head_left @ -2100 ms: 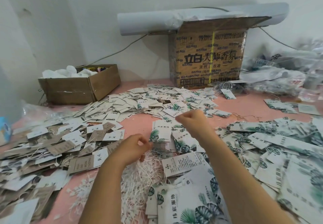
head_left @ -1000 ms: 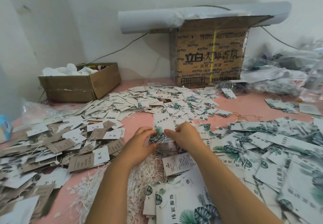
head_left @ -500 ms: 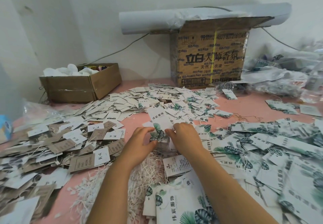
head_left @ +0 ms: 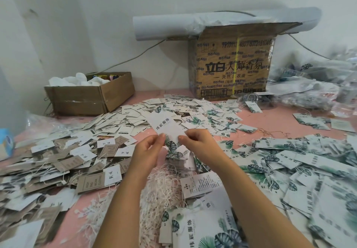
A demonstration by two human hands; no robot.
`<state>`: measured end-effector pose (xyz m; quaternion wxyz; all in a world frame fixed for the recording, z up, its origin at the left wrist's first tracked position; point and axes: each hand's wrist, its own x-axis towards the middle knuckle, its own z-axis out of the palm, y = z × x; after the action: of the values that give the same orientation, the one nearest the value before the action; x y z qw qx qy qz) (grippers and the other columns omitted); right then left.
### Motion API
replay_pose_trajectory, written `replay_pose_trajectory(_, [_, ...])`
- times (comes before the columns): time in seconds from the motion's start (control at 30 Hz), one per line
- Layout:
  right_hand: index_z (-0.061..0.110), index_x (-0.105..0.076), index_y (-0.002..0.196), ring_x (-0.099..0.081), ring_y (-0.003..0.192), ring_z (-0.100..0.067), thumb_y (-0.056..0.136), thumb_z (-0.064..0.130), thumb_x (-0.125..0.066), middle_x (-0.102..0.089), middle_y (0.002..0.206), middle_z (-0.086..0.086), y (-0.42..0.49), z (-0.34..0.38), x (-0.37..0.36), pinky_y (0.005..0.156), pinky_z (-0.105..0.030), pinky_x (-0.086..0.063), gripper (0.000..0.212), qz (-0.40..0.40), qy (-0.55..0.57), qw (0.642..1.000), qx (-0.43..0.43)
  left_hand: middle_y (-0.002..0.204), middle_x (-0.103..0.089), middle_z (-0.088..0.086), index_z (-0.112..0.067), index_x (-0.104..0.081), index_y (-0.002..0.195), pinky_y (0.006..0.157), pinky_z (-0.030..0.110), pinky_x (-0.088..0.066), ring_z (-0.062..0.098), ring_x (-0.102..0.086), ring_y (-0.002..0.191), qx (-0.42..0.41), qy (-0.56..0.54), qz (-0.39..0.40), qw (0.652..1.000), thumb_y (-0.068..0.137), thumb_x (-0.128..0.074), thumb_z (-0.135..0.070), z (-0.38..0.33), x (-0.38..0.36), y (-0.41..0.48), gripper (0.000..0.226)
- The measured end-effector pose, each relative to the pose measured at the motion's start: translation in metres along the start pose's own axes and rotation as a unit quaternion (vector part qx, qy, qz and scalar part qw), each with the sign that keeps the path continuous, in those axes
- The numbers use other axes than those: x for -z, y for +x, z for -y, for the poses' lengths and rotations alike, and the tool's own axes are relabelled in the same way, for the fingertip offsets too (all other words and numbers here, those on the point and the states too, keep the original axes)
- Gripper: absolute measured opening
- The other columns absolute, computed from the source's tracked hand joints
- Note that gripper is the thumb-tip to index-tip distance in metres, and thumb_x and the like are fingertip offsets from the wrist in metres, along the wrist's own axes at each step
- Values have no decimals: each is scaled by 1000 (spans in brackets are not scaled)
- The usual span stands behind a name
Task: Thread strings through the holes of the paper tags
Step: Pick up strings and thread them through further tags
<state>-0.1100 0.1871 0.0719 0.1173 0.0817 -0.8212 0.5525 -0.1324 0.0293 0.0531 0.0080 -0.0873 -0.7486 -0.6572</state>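
Both hands pinch the near end of a white rectangular paper tag with green leaf print [head_left: 166,125]: the left hand [head_left: 147,152] and right hand [head_left: 198,141] fingertips nearly meet, likely steadying its hole. Whether a string runs between them is unclear; pale loose strings [head_left: 164,186] lie beneath.

On the pink desk [head_left: 274,120] a tall printed cardboard box [head_left: 231,64] stands against the wall, a white roll [head_left: 164,28] lying across its top, and a low open box [head_left: 87,98] of white bundles sits to its left.
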Motion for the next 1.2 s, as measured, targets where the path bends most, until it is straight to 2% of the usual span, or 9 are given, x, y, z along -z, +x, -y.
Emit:
replay_pose_trajectory(0.03, [19, -56, 62, -26, 39, -5, 92, 23, -57, -34, 44, 12, 0, 2, 0, 41, -19, -23, 30, 12, -15, 1000, 6, 45, -36, -1, -13, -65, 96, 56, 26, -52, 16, -50, 45, 0, -43, 7, 999, 76, -61, -48, -1, 2, 0, 41])
replay_pose_trajectory(0.1, [20, -59, 66, -27, 36, -2, 92, 33, -54, -35, 39, 14, 0, 4, -1, 39, -17, -23, 30, 10, -57, 998, 13, 42, -28, -9, -10, -65, 81, 39, 15, -30, 8, -24, 37, -2, -89, 9, 996, 76, -67, -37, -1, 5, 3, 27])
replay_pose_trajectory(0.3, [9, -64, 83, -41, 45, -9, 94, 29, -52, -54, 58, 4, 9, -17, 22, 45, -21, -35, 25, -113, -241, 959, -98, 39, -27, -10, -13, -59, 68, 35, 13, -26, 6, -18, 35, 11, -73, -3, 997, 88, -64, -19, 4, 6, 5, 21])
replay_pose_trajectory(0.47, [5, -59, 110, -63, 80, -20, 87, 26, -62, -66, 99, -7, 5, -36, 24, 69, -30, -51, 31, -23, -362, 911, -195, 39, -27, -11, -10, -59, 65, 39, 15, -26, 7, -20, 36, -1, -32, 2, 999, 86, -65, -22, 5, 4, 5, 26])
replay_pose_trajectory(0.6, [11, -52, 114, -54, 88, -19, 85, 32, -64, -56, 97, -2, 1, -40, 20, 72, -31, -46, 38, 11, -416, 885, -207, 38, -29, -11, -12, -57, 62, 38, 15, -26, 6, -21, 35, 2, -29, -4, 1000, 86, -66, -23, 5, 5, 5, 28])
replay_pose_trajectory(0.77, [14, -46, 93, -54, 82, -18, 84, 28, -66, -53, 86, 1, 1, -39, 19, 71, -32, -49, 26, -10, -399, 889, -223, 39, -28, -11, -12, -57, 61, 40, 17, -26, 7, -21, 36, 4, -22, 0, 1000, 86, -67, -24, 5, 4, 5, 29])
replay_pose_trajectory(0.93, [11, -50, 101, -59, 85, -21, 85, 19, -66, -59, 93, -2, 5, -41, 23, 74, -35, -52, 24, -80, -302, 920, -235, 40, -29, -10, -12, -57, 60, 41, 18, -25, 7, -21, 37, 12, -16, 5, 1000, 85, -67, -24, 4, 3, 4, 30])
replay_pose_trajectory(1.07, [9, -57, 87, -48, 55, -14, 89, 22, -60, -54, 73, -2, 9, -41, 30, 54, -25, -40, 14, -122, -206, 947, -214, 40, -30, -12, -11, -56, 62, 41, 18, -24, 5, -23, 36, 26, -15, 10, 1000, 86, -66, -23, 3, 3, 4, 29])
replay_pose_trajectory(1.2, [9, -46, 69, -37, 46, -14, 92, 19, -57, -44, 59, -3, 8, -31, 37, 44, -26, -30, 27, -172, -19, 972, -161, 40, -32, -12, -11, -55, 66, 39, 17, -24, 6, -23, 37, 33, -6, 22, 999, 87, -65, -23, 3, 2, 4, 26])
